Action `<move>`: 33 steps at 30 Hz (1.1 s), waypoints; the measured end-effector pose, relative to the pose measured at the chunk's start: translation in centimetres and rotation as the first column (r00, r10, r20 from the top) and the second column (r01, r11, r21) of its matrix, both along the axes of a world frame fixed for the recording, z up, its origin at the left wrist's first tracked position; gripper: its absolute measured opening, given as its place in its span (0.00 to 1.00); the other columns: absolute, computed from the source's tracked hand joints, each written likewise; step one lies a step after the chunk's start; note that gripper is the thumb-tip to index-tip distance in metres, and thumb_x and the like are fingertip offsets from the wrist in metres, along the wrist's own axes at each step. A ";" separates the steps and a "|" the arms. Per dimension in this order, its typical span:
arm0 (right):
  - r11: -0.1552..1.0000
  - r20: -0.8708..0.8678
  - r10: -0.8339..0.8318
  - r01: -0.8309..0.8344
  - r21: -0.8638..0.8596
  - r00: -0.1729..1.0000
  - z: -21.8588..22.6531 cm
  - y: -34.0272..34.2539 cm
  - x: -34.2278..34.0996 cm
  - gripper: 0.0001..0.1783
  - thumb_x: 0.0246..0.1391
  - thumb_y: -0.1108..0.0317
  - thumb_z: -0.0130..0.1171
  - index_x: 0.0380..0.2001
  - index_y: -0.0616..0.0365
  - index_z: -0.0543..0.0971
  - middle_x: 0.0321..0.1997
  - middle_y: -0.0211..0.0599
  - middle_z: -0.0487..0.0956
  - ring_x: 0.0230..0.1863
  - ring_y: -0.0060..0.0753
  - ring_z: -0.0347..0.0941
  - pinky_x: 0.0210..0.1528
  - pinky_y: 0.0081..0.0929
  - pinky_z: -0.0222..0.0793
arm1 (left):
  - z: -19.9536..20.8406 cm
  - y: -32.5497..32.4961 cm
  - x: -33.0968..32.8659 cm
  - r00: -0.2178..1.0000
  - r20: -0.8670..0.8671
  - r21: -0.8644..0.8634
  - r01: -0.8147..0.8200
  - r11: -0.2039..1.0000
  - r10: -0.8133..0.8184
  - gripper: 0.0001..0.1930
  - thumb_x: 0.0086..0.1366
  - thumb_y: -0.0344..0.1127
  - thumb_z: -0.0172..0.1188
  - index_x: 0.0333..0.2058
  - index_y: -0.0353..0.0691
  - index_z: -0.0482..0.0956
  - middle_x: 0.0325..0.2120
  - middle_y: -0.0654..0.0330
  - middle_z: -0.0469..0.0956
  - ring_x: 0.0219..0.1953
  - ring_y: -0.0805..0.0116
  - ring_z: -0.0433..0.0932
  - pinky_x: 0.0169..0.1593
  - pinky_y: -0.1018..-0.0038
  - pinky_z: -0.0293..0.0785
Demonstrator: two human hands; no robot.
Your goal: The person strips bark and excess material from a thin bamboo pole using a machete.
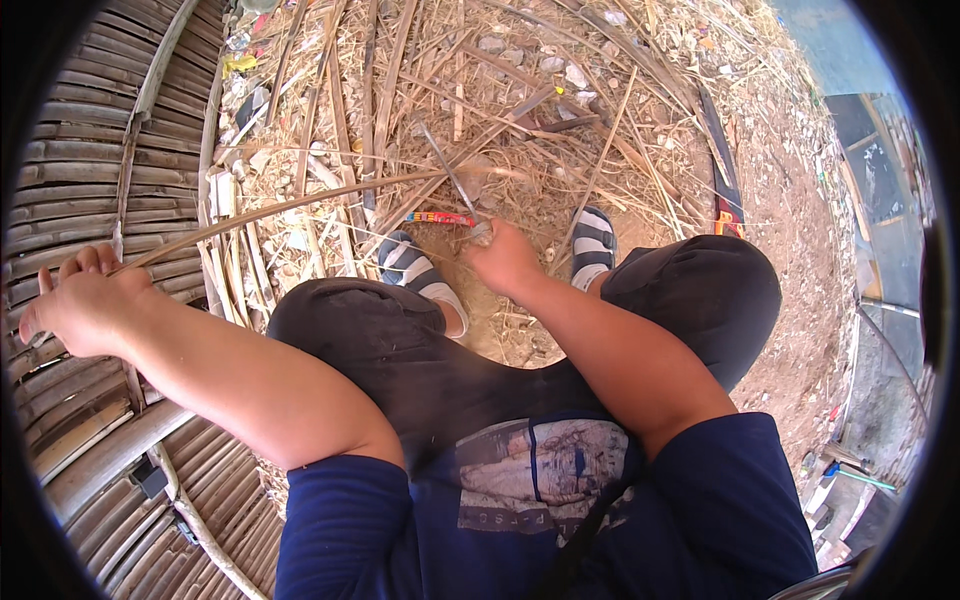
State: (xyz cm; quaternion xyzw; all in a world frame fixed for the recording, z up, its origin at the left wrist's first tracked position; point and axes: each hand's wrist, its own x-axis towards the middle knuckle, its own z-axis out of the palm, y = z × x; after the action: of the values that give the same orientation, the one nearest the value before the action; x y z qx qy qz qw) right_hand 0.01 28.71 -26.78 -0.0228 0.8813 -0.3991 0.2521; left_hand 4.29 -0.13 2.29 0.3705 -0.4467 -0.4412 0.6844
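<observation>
My left hand (90,300) is out at the left beside the slatted bamboo wall, closed on one end of a long thin bamboo strip (290,208). The strip bows slightly and reaches across to the right, passing over the ground beyond my feet. Between my knees, my right hand (505,262) grips a knife, its narrow blade (447,160) slanting away to the upper left and crossing the strip's line. Most of the knife's handle is hidden in my fingers. A red, yellow and blue patterned narrow piece (440,217) shows right beside that hand; whether they touch, I cannot tell.
Split bamboo pieces (385,80), shavings and stones litter the ground ahead. At the right lies a saw (722,160) with a red and black handle. My striped shoes (410,262) stand under the knife area. The bamboo slat wall (80,170) rises at the left.
</observation>
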 end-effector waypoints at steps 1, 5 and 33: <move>1.000 0.014 -0.002 0.002 0.008 1.000 -0.1 0.1 0.1 0.24 0.49 0.60 0.64 0.44 0.68 0.77 0.38 0.62 0.82 0.44 0.62 0.80 0.48 0.47 0.74 | 0.0 0.0 -0.1 1.000 0.001 -0.004 0.002 1.000 -0.002 0.40 0.76 0.67 0.27 0.40 0.31 0.74 0.18 0.60 0.65 0.19 0.67 0.55 0.23 0.69 0.53; 0.992 -0.013 0.065 -0.063 0.111 0.998 -0.1 0.7 0.1 0.25 0.49 0.60 0.65 0.46 0.67 0.77 0.38 0.63 0.82 0.43 0.63 0.80 0.47 0.49 0.74 | -0.8 -0.5 -0.4 0.999 0.021 0.030 -0.041 0.999 0.041 0.37 0.76 0.66 0.30 0.37 0.34 0.75 0.17 0.61 0.63 0.20 0.68 0.54 0.24 0.69 0.52; 0.909 0.013 0.202 -0.193 0.369 0.979 -10.4 3.3 -0.5 0.20 0.52 0.66 0.63 0.45 0.67 0.74 0.40 0.66 0.81 0.45 0.64 0.80 0.50 0.53 0.76 | -4.4 -7.2 1.5 0.984 0.102 0.278 -0.168 0.946 0.145 0.37 0.72 0.57 0.52 0.58 0.22 0.61 0.40 0.39 0.80 0.36 0.55 0.81 0.25 0.66 0.67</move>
State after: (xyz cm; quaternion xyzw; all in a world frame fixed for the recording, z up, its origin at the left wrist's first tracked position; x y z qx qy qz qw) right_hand -0.54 31.98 -37.19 -0.0691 0.9368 -0.1987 0.2796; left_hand 5.81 -7.30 -2.11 0.5170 -0.3744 -0.4300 0.6384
